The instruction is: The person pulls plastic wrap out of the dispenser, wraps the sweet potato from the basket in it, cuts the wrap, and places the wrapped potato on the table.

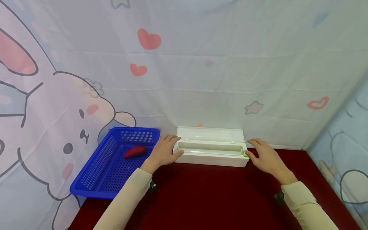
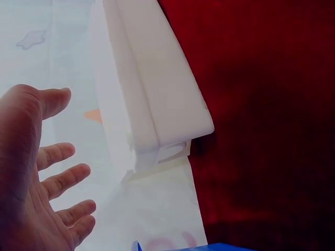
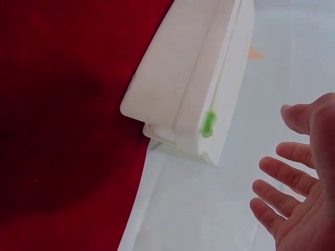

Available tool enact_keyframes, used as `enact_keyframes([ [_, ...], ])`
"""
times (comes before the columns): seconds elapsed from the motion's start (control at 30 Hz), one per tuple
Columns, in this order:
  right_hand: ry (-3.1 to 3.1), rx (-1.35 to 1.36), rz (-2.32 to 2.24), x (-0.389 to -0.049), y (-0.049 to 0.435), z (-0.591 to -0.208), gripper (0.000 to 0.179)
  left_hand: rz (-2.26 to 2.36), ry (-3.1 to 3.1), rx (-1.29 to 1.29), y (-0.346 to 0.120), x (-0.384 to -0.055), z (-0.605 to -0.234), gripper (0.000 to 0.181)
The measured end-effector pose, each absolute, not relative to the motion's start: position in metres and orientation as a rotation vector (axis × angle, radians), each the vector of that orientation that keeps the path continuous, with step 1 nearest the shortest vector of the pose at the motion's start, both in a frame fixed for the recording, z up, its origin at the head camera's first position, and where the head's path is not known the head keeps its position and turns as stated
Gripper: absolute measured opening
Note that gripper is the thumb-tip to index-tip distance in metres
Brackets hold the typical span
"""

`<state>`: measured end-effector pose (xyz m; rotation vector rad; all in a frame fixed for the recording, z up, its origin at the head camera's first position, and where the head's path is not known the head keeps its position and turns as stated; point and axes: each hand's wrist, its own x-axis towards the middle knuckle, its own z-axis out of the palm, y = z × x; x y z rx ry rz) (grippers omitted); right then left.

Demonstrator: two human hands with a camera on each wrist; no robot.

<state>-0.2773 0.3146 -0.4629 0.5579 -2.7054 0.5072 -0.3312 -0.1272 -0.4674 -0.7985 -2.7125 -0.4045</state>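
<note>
My left hand (image 1: 164, 150) and right hand (image 1: 265, 156) hold nothing, their fingers loosely spread. Between them lies 1 white box (image 1: 211, 160), its long axis running left to right, an end just beside each hand; I can't tell which is nearer, or whether either touches. Its 1 lid (image 1: 210, 134) stands raised along the far side; 1 green tab (image 3: 208, 124) sits at the right end. Left of my left hand, 1 blue basket (image 1: 95, 193) holds 1 elongated red item (image 1: 135, 151).

No readable text, labels, brands, numbers or signs (head view, both wrist views alike).
</note>
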Motion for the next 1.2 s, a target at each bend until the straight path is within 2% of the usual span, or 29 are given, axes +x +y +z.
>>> enact_keyframes([
  [0.43, -2.721, 0.57, 0.529, -0.281, 0.31, -0.473, 0.05, -0.452, -2.799, -0.784, -0.124, -0.33, -0.471, 0.063],
  [1.2, -2.783, 0.577, 0.618, -0.287, 0.303, -0.487, 0.047, -0.412, -2.808, -0.786, -0.124, -0.335, -0.477, 0.049],
])
